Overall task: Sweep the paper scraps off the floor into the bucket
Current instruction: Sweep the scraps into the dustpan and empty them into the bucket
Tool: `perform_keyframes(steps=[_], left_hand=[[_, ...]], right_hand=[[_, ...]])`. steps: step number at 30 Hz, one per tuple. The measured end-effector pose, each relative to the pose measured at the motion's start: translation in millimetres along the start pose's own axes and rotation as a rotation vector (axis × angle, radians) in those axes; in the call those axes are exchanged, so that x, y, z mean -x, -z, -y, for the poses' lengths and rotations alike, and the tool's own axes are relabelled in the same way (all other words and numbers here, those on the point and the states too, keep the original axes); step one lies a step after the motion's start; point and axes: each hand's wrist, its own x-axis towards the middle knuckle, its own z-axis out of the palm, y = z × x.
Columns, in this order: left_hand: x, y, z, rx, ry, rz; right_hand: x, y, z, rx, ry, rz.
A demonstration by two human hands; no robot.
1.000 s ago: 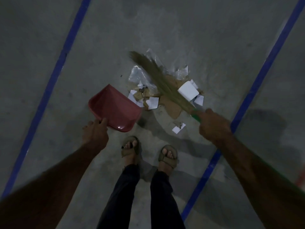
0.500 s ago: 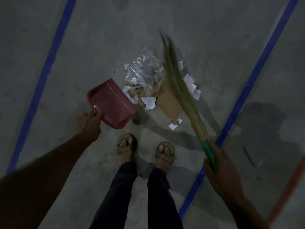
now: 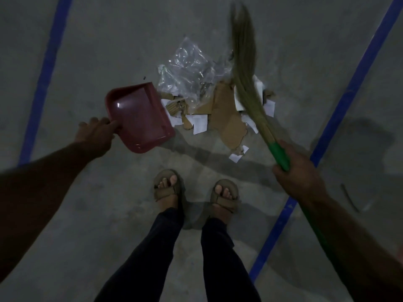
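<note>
Right hand (image 3: 299, 177) gripping broom (image 3: 248, 77), bristles pointing away, left hand (image 3: 96, 136) holding dustpan (image 3: 139, 118) beside paper scraps (image 3: 199, 124)

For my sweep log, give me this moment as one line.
left hand holds red dustpan | right hand grips broom | scraps on floor | dustpan empty

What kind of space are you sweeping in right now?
Probably a warehouse or workshop floor, though little shows beyond the floor itself: bare grey concrete floor marked with long blue tape lines, and packing-type litter, a clear plastic bag and torn cardboard.
</note>
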Motion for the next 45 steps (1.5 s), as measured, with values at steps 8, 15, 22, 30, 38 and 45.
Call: perform_keyframes(steps=[8,15,22,30,38,45], left_hand=[[-11.4,7.7,11.8,0.016,-0.030,-0.005],[-21.6,3.8,-12.6,0.074,-0.073,-0.006],[-28.9,2.4,-107.8,0.176,-0.179,-0.026],[-20.3,-25.8,-182.4,0.392,-0.116,0.012],[5.0,-38.7,-210.3,0.499,-0.128,-0.100],[48.1,-48.0,-218.7,0.525,-0.077,-0.159]], right_hand=[[14.6,-0.4,6.3,0.026,-0.008,-0.104],[46.5,-4.3,-8.8,0.017,-0.012,-0.166],[45.1,-29.7,12.6,-0.103,0.014,-0.016],[52.0,-31.3,28.0,-0.188,0.069,0.023],[99.8,-78.6,13.1,-0.109,-0.005,0.166],[131.8,-78.0,13.4,-0.120,0.024,0.150]])
